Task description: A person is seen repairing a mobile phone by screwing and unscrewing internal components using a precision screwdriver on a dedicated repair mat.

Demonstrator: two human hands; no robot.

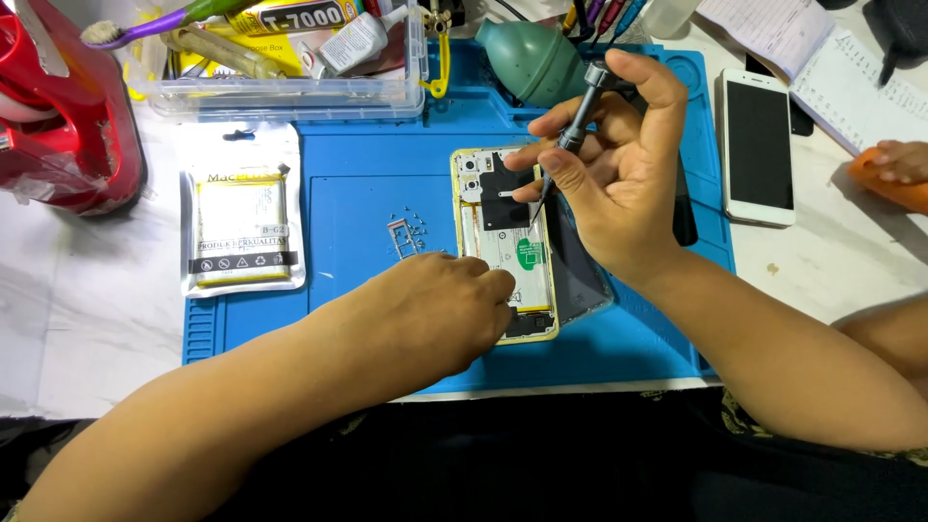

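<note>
Two hands over opened phone [505,246], right hand [619,179] hiding screwdriver [578,121] tip

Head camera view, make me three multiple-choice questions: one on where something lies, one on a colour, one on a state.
1. Where is the packaged battery?
A. left of the blue mat
B. on the opened phone
C. in the clear box

2. What colour is the air blower bulb?
A. red
B. green
C. white

3. What is the right hand doing?
A. resting empty
B. gripping a screwdriver
C. lifting the white phone

Answers: A, it lies on the white table beside the mat; B, the bulb is dark green; B, fingers pinch the tool over the opened phone, which the left hand steadies.
</note>
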